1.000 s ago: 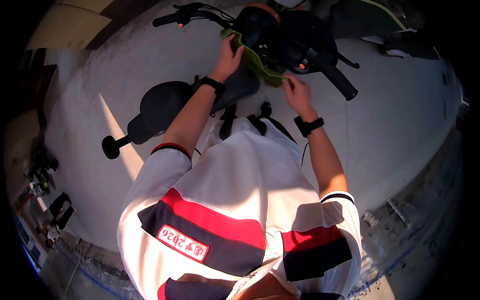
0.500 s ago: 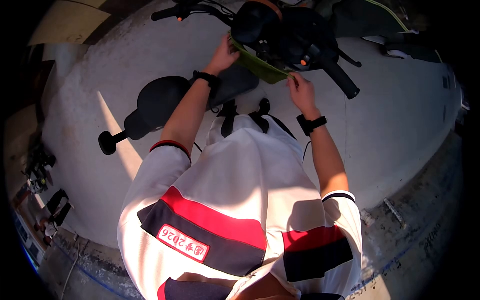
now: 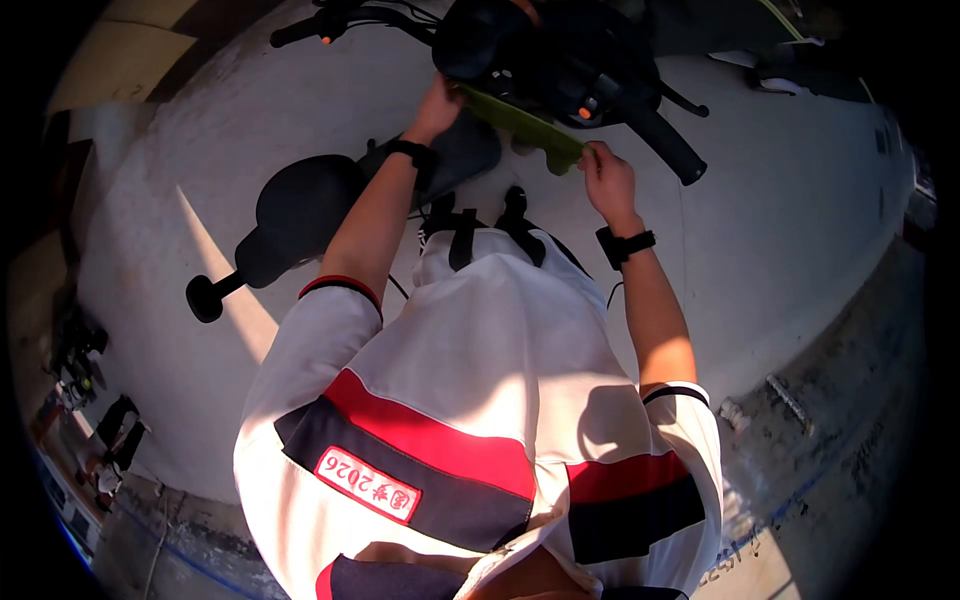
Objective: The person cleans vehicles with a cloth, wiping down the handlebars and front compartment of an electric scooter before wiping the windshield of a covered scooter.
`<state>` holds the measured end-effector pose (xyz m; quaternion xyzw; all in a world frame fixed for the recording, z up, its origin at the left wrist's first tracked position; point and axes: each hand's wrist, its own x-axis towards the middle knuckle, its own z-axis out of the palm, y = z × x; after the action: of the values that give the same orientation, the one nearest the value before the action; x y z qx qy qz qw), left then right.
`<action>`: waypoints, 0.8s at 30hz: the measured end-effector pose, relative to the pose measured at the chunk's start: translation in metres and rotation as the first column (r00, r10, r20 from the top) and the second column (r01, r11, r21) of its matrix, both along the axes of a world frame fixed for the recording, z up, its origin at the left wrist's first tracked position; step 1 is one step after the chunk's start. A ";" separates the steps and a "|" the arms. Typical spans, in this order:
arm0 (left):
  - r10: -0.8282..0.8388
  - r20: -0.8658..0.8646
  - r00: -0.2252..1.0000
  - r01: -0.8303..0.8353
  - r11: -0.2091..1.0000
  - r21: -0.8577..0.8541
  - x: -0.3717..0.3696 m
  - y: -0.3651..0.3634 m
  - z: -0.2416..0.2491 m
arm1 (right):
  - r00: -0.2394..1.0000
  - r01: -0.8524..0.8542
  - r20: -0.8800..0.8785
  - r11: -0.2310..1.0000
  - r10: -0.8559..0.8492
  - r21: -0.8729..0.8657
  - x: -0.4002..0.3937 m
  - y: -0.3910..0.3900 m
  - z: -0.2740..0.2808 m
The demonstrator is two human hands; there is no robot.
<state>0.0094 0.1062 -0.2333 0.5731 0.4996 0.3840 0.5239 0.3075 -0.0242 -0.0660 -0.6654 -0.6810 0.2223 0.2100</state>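
Note:
A green cloth stretches between my two hands, just in front of the scooter's dark handlebar housing. The fingers of my left hand are closed on its left end, close against the housing. My right hand pinches the opposite corner, below the black handlebar grip. Between the hands the lower edge of the cloth hangs in uneven folds. Part of its upper edge is hard to tell from the dark scooter behind it.
Behind my left forearm is the scooter's black seat, with a rounded black part sticking out at its end. The other handlebar grip points to the upper left. Pale concrete floor surrounds the scooter, and a person's dark-clad legs show at far left.
The cloth's lower edge has gone from fairly straight to wavy, with a fold drooping near my right hand. Both hands keep hold of it. The scooter sits slightly further left and higher in view.

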 end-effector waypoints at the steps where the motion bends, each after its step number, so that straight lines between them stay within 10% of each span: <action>1: 0.009 0.037 0.999 -0.009 1.000 -0.001 0.001 0.002 -0.006 | 1.000 -0.009 0.000 1.000 0.009 0.002 0.001 0.000 0.000; 12: 0.116 0.078 0.990 -0.112 0.992 -0.058 0.013 -0.013 -0.001 | 0.995 -0.069 0.069 0.997 0.066 0.046 0.011 -0.004 -0.012; 18: 0.315 -0.345 0.884 -0.317 0.947 0.053 0.019 -0.019 0.009 | 0.989 -0.112 0.105 0.993 0.107 0.042 0.011 -0.002 -0.015; 24: 0.350 -0.357 0.866 -0.356 0.933 0.049 0.008 -0.036 0.013 | 0.999 0.028 -0.032 1.000 -0.028 0.004 0.009 -0.003 -0.014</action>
<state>0.0175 0.0706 -0.2200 0.5279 0.6866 0.3572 0.3496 0.3165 -0.0274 -0.0798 -0.6706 -0.6687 0.2285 0.2256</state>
